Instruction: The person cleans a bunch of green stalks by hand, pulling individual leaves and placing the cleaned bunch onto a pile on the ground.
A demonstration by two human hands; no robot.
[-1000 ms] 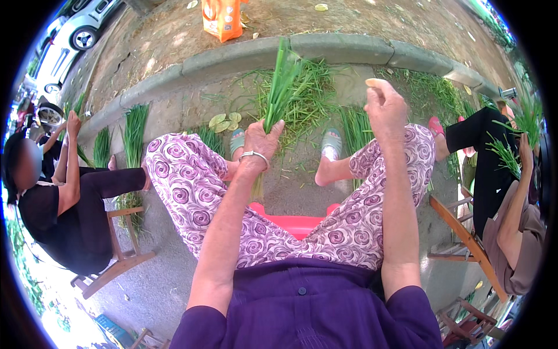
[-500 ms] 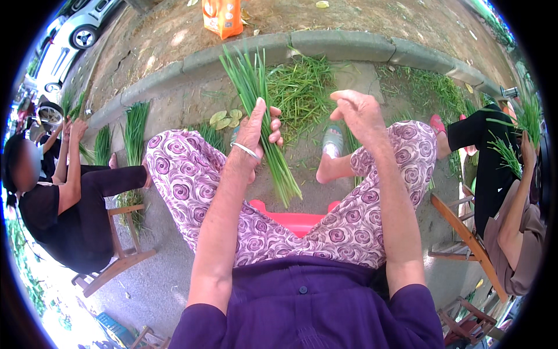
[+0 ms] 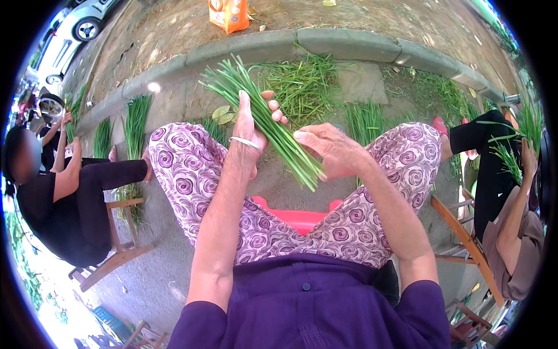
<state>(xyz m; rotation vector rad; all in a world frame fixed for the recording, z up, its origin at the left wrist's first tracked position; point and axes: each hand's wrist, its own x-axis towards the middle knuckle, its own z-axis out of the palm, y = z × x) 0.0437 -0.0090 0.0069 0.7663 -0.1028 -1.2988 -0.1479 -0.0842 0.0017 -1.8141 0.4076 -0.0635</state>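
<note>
A bunch of long green garlic chives (image 3: 273, 125) is gripped in my left hand (image 3: 251, 125), thumb along one side and fingertips showing on the other. It slants from the upper left down to the lower right, its paler ends lowest. Around those lower stalks curls my right hand (image 3: 334, 150), its fingers against the bunch and partly hidden. A silvery bangle (image 3: 245, 141) circles my left wrist. Beyond both hands lies a loose heap of chive leaves (image 3: 299, 87) on the pavement. More chives (image 3: 367, 122) are on the ground by my right knee.
A pink plastic stool (image 3: 297, 220) is beneath me. An orange bag (image 3: 228, 14) stands past the concrete kerb (image 3: 349, 45). One person (image 3: 55, 203) sits on a wooden chair at left, another (image 3: 523, 232) at right holding chives. Further bundles (image 3: 137, 122) lie at left.
My right hand has come down and inward from open air onto the lower stalks. The bunch in my left hand has tilted further over, its tops going left and its lower ends right.
</note>
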